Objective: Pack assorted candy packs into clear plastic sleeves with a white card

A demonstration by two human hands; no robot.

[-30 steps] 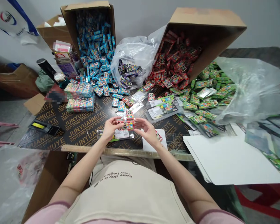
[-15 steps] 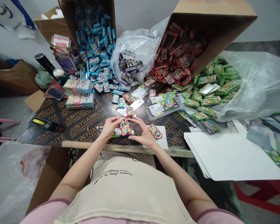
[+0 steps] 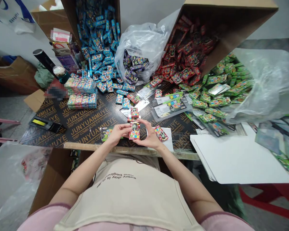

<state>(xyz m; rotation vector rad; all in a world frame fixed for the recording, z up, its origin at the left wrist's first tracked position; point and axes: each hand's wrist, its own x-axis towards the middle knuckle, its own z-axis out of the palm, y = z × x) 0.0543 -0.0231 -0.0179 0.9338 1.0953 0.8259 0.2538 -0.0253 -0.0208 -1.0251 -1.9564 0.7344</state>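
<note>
Over the table's front edge, a small red printed box (image 3: 135,132) is held upright between my two hands. My left hand (image 3: 118,134) pinches its left side with thumb and fingers. At its right, my right hand (image 3: 149,135) spans the box, thumb at the lower end and forefinger at the upper end. Just beyond the fingertips is another small red box (image 3: 134,112). A clear plastic pouch with a green printed card (image 3: 106,132) lies partly under my left hand. One more red box (image 3: 161,133) rests on white paper right of my right hand.
Blue boxes (image 3: 103,64) spill from a carton at the back left, red boxes (image 3: 180,64) from another. Purple boxes (image 3: 135,64) sit in a plastic bag; green boxes (image 3: 216,102) are piled right. Stacked boxes (image 3: 82,101), a tape cutter (image 3: 47,124) and white sheets (image 3: 238,160) lie around.
The held red box has moved slightly right and turned straighter. My left hand has shifted right and a little down with it, uncovering more of the green card.
</note>
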